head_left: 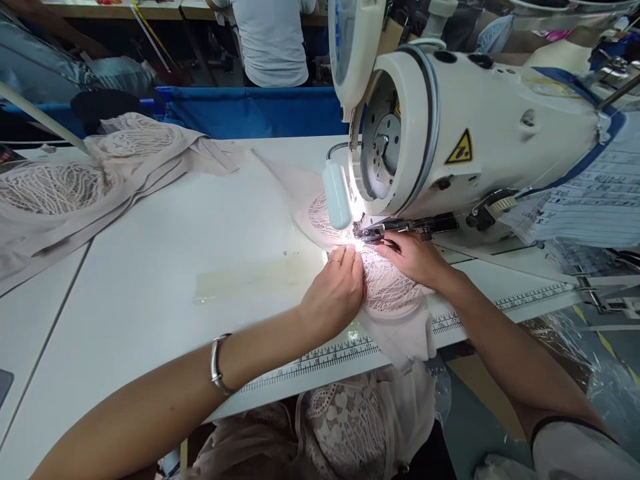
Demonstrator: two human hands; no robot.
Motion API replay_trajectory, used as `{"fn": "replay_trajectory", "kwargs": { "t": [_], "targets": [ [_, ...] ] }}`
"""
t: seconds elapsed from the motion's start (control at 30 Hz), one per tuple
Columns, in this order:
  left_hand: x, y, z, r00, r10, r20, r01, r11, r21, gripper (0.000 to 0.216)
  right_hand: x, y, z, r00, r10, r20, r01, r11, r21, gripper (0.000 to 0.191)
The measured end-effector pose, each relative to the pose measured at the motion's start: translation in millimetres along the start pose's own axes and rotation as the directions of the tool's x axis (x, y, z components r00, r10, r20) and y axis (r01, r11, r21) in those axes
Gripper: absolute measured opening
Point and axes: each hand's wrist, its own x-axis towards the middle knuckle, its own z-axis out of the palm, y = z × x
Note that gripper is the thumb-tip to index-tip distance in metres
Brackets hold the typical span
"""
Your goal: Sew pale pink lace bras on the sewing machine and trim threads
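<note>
A pale pink lace garment piece (390,290) lies on the white table (165,280) under the needle area of a white sewing machine (475,133). My left hand (336,287) rests on the fabric's left side with its fingers curled and pressed down, a ring on one finger and a metal bangle at the wrist. My right hand (413,257) presses the lace from the right, fingertips close to the presser foot (367,233). A small lamp (337,193) lights the spot brightly.
A stack of pink lace pieces (75,187) lies at the table's far left. More lace fabric (340,420) hangs in my lap below a ruler strip (320,357). Paper sheets (590,207) sit right of the machine. A person in a white shirt (273,40) stands beyond a blue bin.
</note>
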Motion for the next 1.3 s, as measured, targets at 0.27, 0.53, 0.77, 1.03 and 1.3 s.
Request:
{"fn": "replay_trajectory", "kwargs": {
  "t": [0.27,0.53,0.77,1.03,1.3],
  "targets": [
    [-0.1,-9.7,-3.7,0.994,0.092,0.060,-0.098,0.990,0.105,0.046,-3.7,-4.8,-2.7,0.999,0.037,-0.003,-0.038,0.999,-0.038,0.011],
    [1.3,-9.0,-7.5,0.990,0.090,0.109,-0.106,0.984,0.146,0.047,-4.8,-2.7,3.2,0.996,-0.049,-0.070,0.043,0.996,-0.084,0.010],
    [0.8,-11.5,-7.3,0.990,0.097,0.102,-0.108,0.989,0.101,0.047,-10.8,3.6,1.7,0.948,-0.318,-0.016,0.308,0.929,-0.207,0.054],
    [1.7,-31.3,-3.3,0.991,0.129,0.021,-0.128,0.990,-0.067,0.044,-10.6,7.2,4.5,0.913,-0.401,-0.067,0.381,0.901,-0.207,0.062],
    [1.7,-56.2,-0.6,0.980,0.192,-0.057,-0.199,0.959,-0.201,0.041,-10.3,6.0,4.6,0.925,-0.375,-0.052,0.362,0.917,-0.168,0.060]
  ]
}}
